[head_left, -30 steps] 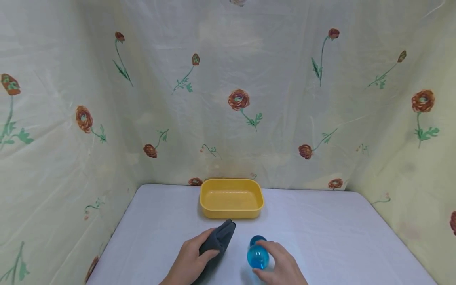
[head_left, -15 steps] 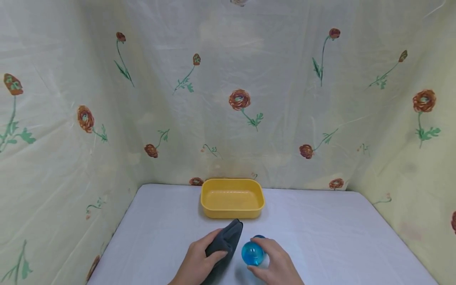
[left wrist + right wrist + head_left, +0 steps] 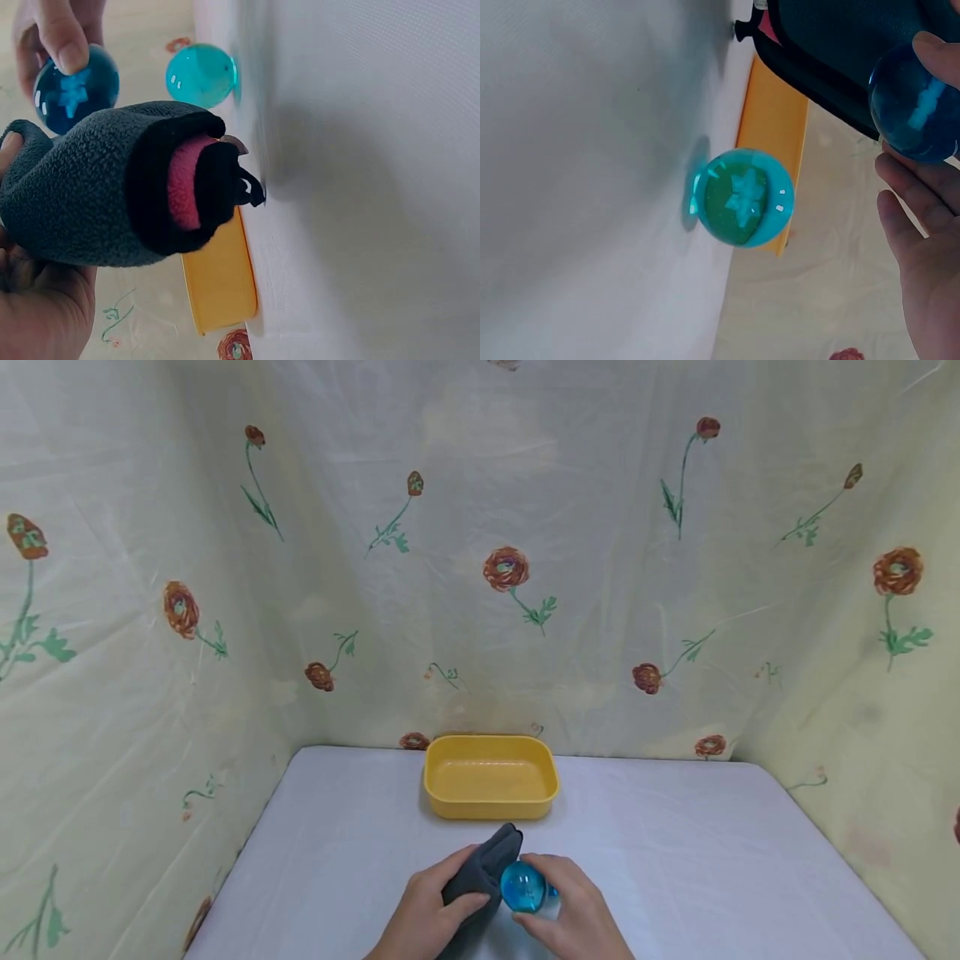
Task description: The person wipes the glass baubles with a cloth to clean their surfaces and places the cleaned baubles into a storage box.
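My left hand grips a folded dark grey fleece piece, maybe a pouch; its kind is not plain. Black edging, a pink lining and a black cord show at its end in the left wrist view. Between thumb and fingers, my right hand pinches a see-through blue ball with a pale shape inside. This ball is right beside the fleece; whether they touch I cannot tell. A second blue ball rests on the table below my right hand, mostly hidden in the head view.
A yellow rectangular tub stands at the back middle of the table, with nothing seen inside. The white-covered table is bounded at the back and both sides by flower-printed cloth.
My right hand has carried the held ball left, up to the fleece. My left hand has shifted right with the fleece. The second ball is now more covered by my right hand.
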Demonstrator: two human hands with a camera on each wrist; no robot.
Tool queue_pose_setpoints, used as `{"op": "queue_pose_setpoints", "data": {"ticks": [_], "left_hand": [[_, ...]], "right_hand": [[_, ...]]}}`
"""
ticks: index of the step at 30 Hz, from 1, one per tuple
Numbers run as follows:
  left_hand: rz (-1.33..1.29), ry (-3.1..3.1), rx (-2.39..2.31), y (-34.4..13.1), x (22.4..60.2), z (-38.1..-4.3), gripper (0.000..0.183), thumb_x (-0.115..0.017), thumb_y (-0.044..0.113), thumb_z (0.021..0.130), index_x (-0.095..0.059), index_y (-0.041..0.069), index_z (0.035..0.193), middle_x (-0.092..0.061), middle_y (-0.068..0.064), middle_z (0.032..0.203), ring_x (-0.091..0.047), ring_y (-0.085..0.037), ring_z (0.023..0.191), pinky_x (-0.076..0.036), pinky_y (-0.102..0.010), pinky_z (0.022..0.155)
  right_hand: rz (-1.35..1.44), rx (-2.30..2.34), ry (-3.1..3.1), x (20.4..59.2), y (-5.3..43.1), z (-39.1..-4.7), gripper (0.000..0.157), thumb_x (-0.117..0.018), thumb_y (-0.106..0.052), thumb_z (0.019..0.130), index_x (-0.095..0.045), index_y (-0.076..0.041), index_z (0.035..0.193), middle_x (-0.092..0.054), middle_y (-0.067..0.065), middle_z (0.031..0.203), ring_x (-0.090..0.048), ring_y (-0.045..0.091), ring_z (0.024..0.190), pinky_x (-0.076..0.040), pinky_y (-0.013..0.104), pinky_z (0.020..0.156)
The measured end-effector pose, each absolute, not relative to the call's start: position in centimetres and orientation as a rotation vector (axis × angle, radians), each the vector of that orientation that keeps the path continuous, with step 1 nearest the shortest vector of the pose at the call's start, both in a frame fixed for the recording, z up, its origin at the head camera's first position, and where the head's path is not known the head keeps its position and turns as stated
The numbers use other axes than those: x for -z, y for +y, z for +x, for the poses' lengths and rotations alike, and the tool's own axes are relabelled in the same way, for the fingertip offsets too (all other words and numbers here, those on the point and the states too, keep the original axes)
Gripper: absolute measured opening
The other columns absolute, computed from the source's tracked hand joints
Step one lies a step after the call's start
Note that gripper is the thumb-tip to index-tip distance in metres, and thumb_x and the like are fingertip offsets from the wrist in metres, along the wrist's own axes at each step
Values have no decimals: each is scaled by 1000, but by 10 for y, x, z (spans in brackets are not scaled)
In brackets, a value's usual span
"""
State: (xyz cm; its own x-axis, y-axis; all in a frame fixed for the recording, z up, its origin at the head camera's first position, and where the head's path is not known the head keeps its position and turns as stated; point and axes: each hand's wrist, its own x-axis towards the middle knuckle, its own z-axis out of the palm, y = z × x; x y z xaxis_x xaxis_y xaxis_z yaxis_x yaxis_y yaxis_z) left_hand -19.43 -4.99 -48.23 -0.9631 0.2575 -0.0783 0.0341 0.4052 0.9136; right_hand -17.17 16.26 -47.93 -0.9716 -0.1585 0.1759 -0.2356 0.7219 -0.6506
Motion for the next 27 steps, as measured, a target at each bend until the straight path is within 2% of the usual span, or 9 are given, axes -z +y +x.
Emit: {"op": "queue_pose_setpoints", "data": {"ticks": [13,20,27], "left_hand": [[329,2403,-1625,-50,480,-195,61,-75,37,87,-53,25,143,-59,0,142,-58,-25,129,-49,-58,106],[407,2386,-1649,-52,481,-197,66,-74,45,86,-52,23,144,-59,0,142,-60,-21,125,-53,-52,103],[432,2333,-1685,-53,482,-197,65,-72,47,87,-51,25,145,-59,1,142,-61,-18,123,-54,-49,103]], "right_hand": [[363,-1097,-2764,474,155,-171,61,-85,-22,78,-58,-27,132,-62,-8,125,-57,10,110,-58,31,96],[403,-1089,-2746,474,154,-168,61,-84,-24,79,-57,-30,133,-60,-13,125,-57,8,111,-56,23,95],[422,-1082,-2736,472,152,-167,61,-83,-29,80,-56,-30,134,-60,-14,126,-57,8,113,-56,23,98]]}}
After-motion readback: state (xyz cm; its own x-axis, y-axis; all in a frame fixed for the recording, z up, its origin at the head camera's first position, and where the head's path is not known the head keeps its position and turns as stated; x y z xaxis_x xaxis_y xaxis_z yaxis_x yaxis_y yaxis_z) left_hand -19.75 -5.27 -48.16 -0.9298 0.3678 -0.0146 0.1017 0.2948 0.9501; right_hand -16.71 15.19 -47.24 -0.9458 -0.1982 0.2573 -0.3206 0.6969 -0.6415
